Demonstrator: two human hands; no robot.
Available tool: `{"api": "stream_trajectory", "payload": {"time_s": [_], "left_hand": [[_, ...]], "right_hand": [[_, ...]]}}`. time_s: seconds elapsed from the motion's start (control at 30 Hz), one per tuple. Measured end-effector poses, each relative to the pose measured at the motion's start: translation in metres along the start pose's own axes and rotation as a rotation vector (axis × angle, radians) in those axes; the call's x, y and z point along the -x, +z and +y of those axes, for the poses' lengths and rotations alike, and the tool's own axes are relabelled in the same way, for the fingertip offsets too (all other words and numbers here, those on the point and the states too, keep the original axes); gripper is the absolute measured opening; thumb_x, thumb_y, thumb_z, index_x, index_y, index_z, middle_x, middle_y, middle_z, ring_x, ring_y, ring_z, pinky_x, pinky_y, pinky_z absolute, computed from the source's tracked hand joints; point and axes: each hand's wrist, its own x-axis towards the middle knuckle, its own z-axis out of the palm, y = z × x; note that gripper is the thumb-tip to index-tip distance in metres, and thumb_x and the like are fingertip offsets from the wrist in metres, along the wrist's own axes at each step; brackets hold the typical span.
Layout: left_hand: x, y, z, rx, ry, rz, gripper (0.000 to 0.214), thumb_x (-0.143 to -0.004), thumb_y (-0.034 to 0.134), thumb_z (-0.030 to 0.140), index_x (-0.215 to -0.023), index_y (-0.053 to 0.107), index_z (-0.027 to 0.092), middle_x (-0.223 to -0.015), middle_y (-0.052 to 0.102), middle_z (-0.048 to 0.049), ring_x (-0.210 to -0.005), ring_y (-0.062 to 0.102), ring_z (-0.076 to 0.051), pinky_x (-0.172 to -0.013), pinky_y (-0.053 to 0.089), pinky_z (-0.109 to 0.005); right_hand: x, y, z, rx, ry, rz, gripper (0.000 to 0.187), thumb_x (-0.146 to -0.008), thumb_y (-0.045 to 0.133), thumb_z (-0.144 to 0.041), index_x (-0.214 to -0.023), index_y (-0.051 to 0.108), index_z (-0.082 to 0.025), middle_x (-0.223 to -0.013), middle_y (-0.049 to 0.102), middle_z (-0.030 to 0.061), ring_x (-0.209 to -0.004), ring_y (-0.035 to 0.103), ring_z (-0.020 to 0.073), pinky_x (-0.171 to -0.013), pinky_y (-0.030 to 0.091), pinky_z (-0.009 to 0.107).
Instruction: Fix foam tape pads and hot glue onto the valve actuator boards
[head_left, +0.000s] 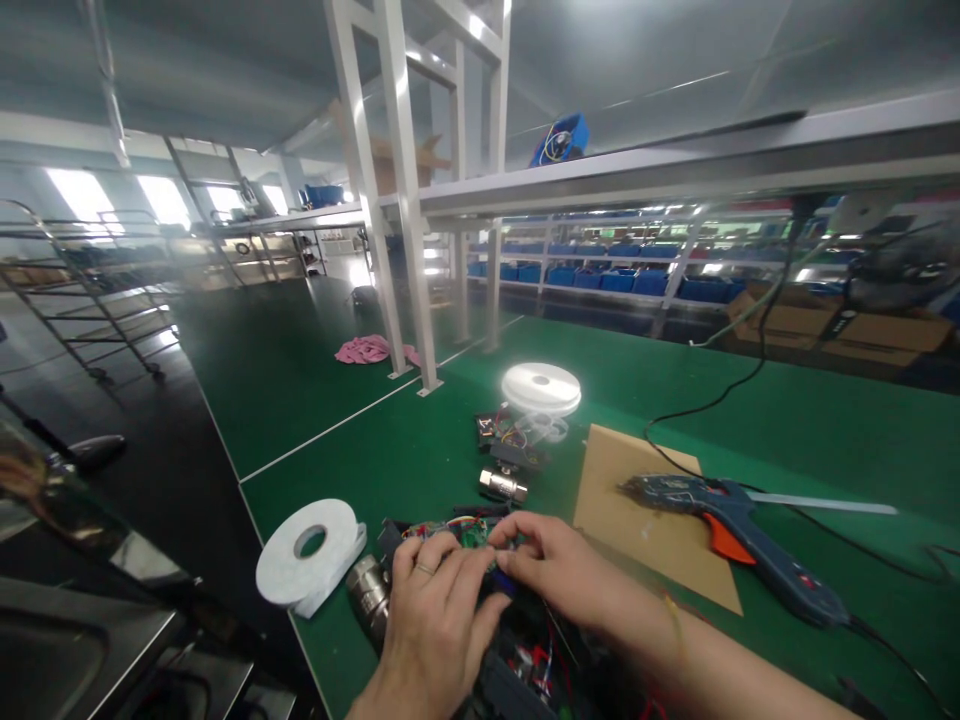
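Note:
My left hand curls over a dark housing with a green circuit board and coloured wires. A ring is on one of its fingers. My right hand has thumb and forefinger pinched together at the board's edge, close to the left fingertips. What the pinch holds is too small to tell. A metal valve body sticks out left of the housing. Nearer to me lies another dark housing with red and other wires, partly hidden by my hands.
On the green table lie a white tape roll, a smaller metal valve with a wired unit, and a stack of white reels. A glue gun rests partly on cardboard, its cord trailing right. A shelf post stands behind.

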Motion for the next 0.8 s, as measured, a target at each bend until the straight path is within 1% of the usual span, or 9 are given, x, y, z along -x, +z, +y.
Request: {"api": "stream_trajectory", "payload": {"time_s": [0.1,0.2,0.37,0.4,0.47,0.53,0.67,0.73,0.8], "left_hand": [[-0.002,0.007,0.000,0.064,-0.047,0.015,0.011,-0.096,0.054,0.020,-0.097,0.065,0.022,-0.083,0.070,0.0014,-0.088,0.056,-0.022,-0.091,0.029,-0.041],[-0.003,0.011,-0.001,0.048,-0.062,0.012,0.018,-0.095,0.049,0.011,-0.091,0.064,0.021,-0.079,0.068,0.0008,-0.085,0.055,-0.021,-0.087,0.030,-0.041],[-0.002,0.011,0.005,0.010,-0.093,-0.009,0.021,-0.094,0.046,0.011,-0.092,0.064,0.020,-0.079,0.068,-0.0021,-0.084,0.058,-0.021,-0.085,0.036,-0.042],[-0.002,0.009,0.006,0.011,-0.091,-0.019,0.023,-0.094,0.044,0.011,-0.094,0.065,0.021,-0.080,0.069,-0.0023,-0.084,0.059,-0.020,-0.083,0.039,-0.040],[-0.001,-0.002,0.003,0.010,-0.092,-0.050,0.025,-0.095,0.041,0.016,-0.098,0.065,0.023,-0.085,0.070,-0.0020,-0.084,0.062,-0.018,-0.081,0.045,-0.035],[0.001,-0.019,-0.011,-0.041,-0.169,-0.048,0.026,-0.098,0.040,0.024,-0.100,0.065,0.024,-0.090,0.071,-0.0024,-0.086,0.065,-0.016,-0.080,0.049,-0.031],[0.002,-0.049,-0.072,-0.317,-0.574,0.008,0.038,-0.102,0.033,0.040,-0.103,0.064,0.017,-0.095,0.069,-0.0109,-0.091,0.066,-0.023,-0.083,0.051,-0.037],[0.002,-0.051,-0.103,-0.449,-0.736,-0.077,0.044,-0.097,0.040,0.050,-0.104,0.063,0.014,-0.093,0.067,-0.0144,-0.089,0.066,-0.029,-0.081,0.051,-0.042],[0.001,-0.044,-0.122,-0.553,-0.831,-0.198,0.051,-0.090,0.050,0.060,-0.102,0.063,0.012,-0.092,0.066,-0.0165,-0.092,0.065,-0.035,-0.081,0.050,-0.046]], "right_hand": [[0.000,-0.007,0.002,-0.089,-0.106,-0.040,0.032,-0.095,0.042,-0.024,-0.103,0.072,-0.016,-0.105,0.075,0.0055,-0.099,0.067,0.0198,-0.092,0.049,0.030],[0.002,-0.014,0.007,-0.169,-0.199,-0.118,0.037,-0.093,0.043,-0.027,-0.114,0.072,-0.020,-0.117,0.072,0.0042,-0.113,0.063,0.0216,-0.105,0.043,0.035],[0.002,-0.006,0.018,-0.310,-0.275,-0.218,0.048,-0.076,0.052,-0.015,-0.122,0.065,-0.021,-0.118,0.070,0.0026,-0.113,0.062,0.0210,-0.103,0.044,0.033],[0.001,-0.003,0.020,-0.274,-0.280,-0.202,0.047,-0.074,0.054,-0.014,-0.119,0.065,-0.022,-0.114,0.071,0.0021,-0.108,0.064,0.0208,-0.099,0.046,0.032],[0.000,0.001,0.021,-0.132,-0.272,-0.135,0.028,-0.080,0.057,-0.020,-0.106,0.066,-0.023,-0.102,0.073,0.0014,-0.096,0.065,0.0211,-0.088,0.049,0.031],[-0.001,0.002,0.020,0.018,-0.258,-0.071,0.013,-0.088,0.055,-0.031,-0.093,0.065,-0.024,-0.092,0.072,0.0014,-0.088,0.065,0.0218,-0.078,0.048,0.030],[-0.005,0.002,0.020,0.165,-0.266,0.045,0.021,-0.095,0.049,-0.040,-0.088,0.061,-0.024,-0.091,0.069,0.0041,-0.087,0.063,0.0238,-0.077,0.046,0.033],[-0.006,0.004,0.022,0.183,-0.271,0.096,0.024,-0.096,0.045,-0.041,-0.087,0.058,-0.023,-0.091,0.067,0.0056,-0.086,0.063,0.0241,-0.078,0.047,0.034],[-0.007,0.006,0.022,0.186,-0.251,0.104,0.026,-0.097,0.042,-0.043,-0.087,0.056,-0.023,-0.091,0.067,0.0063,-0.084,0.064,0.0242,-0.078,0.048,0.035]]}}
